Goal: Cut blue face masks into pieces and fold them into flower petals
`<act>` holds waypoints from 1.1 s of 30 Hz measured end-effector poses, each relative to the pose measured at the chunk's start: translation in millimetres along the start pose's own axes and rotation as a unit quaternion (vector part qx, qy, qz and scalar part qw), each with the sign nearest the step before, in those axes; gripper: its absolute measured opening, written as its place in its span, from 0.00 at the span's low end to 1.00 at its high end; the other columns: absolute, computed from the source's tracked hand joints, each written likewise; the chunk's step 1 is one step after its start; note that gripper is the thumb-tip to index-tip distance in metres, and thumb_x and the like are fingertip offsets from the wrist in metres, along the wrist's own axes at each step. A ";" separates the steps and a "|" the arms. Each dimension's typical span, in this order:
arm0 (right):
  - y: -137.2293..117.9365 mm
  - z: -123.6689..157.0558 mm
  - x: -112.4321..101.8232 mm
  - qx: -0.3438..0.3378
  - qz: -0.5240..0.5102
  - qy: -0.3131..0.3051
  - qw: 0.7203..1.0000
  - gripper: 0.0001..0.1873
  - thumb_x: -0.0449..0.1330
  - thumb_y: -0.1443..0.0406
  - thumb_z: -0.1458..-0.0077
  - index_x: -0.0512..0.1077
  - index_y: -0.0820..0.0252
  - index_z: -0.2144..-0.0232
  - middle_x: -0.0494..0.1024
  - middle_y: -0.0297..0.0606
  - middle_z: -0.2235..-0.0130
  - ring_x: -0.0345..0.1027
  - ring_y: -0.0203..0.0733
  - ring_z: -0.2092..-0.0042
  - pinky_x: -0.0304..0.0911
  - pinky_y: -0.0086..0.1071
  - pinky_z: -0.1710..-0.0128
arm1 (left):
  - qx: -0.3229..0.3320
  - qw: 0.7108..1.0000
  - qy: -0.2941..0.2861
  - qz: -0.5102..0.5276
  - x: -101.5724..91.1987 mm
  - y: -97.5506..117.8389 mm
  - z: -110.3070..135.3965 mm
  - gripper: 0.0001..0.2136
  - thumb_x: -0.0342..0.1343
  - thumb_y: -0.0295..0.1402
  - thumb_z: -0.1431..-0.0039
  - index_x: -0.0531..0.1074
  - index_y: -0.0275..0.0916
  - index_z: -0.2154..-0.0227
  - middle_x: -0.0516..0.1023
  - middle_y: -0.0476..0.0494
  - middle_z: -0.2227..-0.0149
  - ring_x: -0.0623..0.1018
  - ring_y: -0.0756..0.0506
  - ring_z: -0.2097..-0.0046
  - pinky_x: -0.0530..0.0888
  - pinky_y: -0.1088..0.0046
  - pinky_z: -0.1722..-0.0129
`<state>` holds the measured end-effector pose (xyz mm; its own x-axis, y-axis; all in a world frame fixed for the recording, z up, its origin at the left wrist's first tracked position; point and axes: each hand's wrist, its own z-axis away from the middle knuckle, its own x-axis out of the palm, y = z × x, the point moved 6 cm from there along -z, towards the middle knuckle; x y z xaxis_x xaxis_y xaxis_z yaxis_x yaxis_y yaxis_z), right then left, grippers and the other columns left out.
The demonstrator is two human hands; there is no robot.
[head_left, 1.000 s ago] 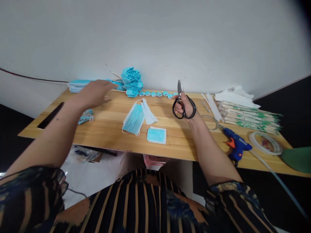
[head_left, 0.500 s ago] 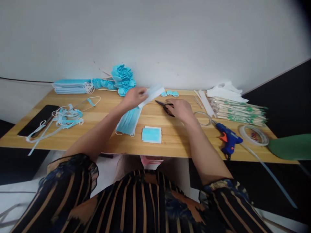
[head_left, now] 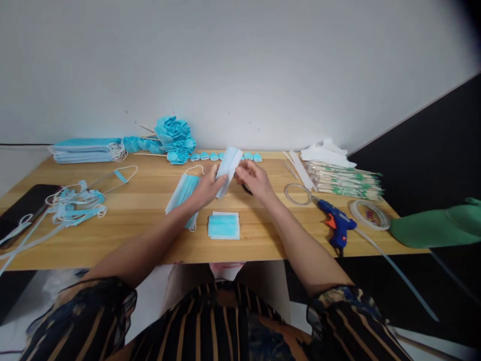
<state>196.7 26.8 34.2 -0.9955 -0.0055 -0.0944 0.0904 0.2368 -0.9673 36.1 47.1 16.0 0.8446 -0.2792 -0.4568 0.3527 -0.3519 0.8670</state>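
My left hand (head_left: 211,185) grips a pale blue and white face mask piece (head_left: 229,163), its thumb laid across the front, and holds it raised above the table. At the piece's right edge, my right hand (head_left: 254,178) is closed with fingertips pinched against it. Under the right hand a dark handle of the scissors (head_left: 246,189) shows on the table; the blades are hidden. A blue face mask (head_left: 182,193) with ear loops lies partly beneath my left forearm. Nearer me is a small stack of cut blue and white mask pieces (head_left: 224,225).
Along the wall are a mask stack (head_left: 86,150), blue paper-like flowers (head_left: 175,138) and small folded blue pieces (head_left: 214,156). Cut loops (head_left: 77,200) and a phone (head_left: 22,210) lie left. Right are wrapped sticks (head_left: 345,179), a glue gun (head_left: 338,223), a tape roll (head_left: 370,214) and a green bottle (head_left: 432,225).
My right hand has let go of the scissors and come to the mask piece. My left hand has brought the piece closer and turned it more upright. The view has shifted slightly.
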 end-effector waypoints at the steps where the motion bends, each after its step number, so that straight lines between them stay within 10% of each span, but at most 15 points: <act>1: 0.2 0.5 0.0 -0.002 0.022 0.006 1.000 0.25 0.67 0.42 0.50 0.70 0.55 0.70 0.70 0.28 0.75 0.64 0.35 0.72 0.63 0.31 0.69 | -0.018 1.000 0.011 0.020 1.5 -0.7 2.0 0.12 0.51 0.45 0.35 0.65 0.43 0.58 0.76 0.45 0.63 0.78 0.42 0.61 0.74 0.66 0.63; 11: 1.9 3.8 -3.2 -0.010 0.102 0.026 0.994 0.21 0.63 0.49 0.45 0.67 0.56 0.78 0.67 0.29 0.77 0.59 0.36 0.73 0.55 0.31 0.70 | -0.075 0.934 -0.032 0.347 14.4 -1.0 2.2 0.25 0.51 0.55 0.34 0.75 0.39 0.50 0.84 0.39 0.56 0.82 0.38 0.52 0.78 0.63 0.55; 20: -4.1 7.3 -4.3 -0.028 0.160 0.059 0.985 0.25 0.65 0.49 0.47 0.60 0.56 0.82 0.58 0.29 0.79 0.50 0.34 0.73 0.46 0.31 0.73 | -0.134 0.907 -0.083 0.391 20.7 -8.2 3.8 0.26 0.52 0.58 0.34 0.81 0.39 0.56 0.86 0.38 0.60 0.83 0.36 0.53 0.79 0.59 0.53; 27: -8.7 9.8 -1.7 -0.030 0.170 0.063 0.983 0.22 0.67 0.50 0.48 0.64 0.55 0.77 0.63 0.28 0.77 0.52 0.35 0.74 0.50 0.33 0.71 | -0.126 0.910 -0.079 0.387 15.8 2.4 10.3 0.26 0.72 0.48 0.49 0.79 0.40 0.51 0.84 0.40 0.55 0.82 0.42 0.56 0.77 0.66 0.57; 33: -11.0 11.9 -1.6 -0.060 0.172 0.059 0.982 0.18 0.61 0.51 0.39 0.67 0.55 0.75 0.64 0.29 0.76 0.55 0.37 0.72 0.53 0.33 0.69 | -0.136 0.870 -0.119 0.459 23.4 5.2 6.0 0.26 0.53 0.58 0.33 0.77 0.41 0.50 0.84 0.39 0.61 0.82 0.39 0.55 0.78 0.62 0.56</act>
<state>197.6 12.7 42.2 -0.9038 0.2050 -0.3758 0.4246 0.3179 -0.8478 55.3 33.4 8.6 0.7242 -0.5198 0.4532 -0.3168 0.3331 0.8881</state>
